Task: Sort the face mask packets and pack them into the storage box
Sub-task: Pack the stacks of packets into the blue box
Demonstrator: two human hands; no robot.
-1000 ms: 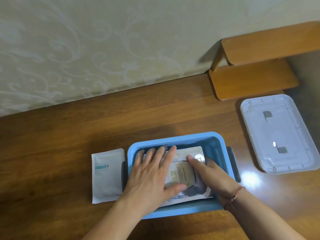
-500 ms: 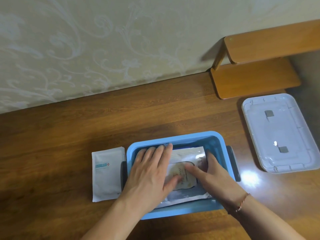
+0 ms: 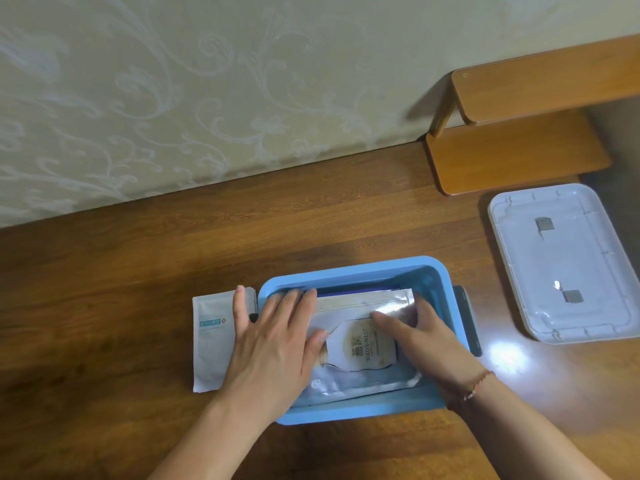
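Hands flat: left hand (image 3: 273, 344) and right hand (image 3: 426, 337) press silver packet (image 3: 363, 348) down inside blue box (image 3: 356, 268), fingers straight

Left hand (image 3: 273, 344) and right hand (image 3: 426, 341) lie flat, palms down, fingers straight.

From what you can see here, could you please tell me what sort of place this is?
Probably a room at home: a wooden desk against patterned wallpaper, with a small wooden shelf at its back.

Brown wooden table (image 3: 242, 244): blue storage box (image 3: 349, 270); white packet (image 3: 211, 337) beside it; clear lid (image 3: 568, 261); wooden shelf (image 3: 516, 157).
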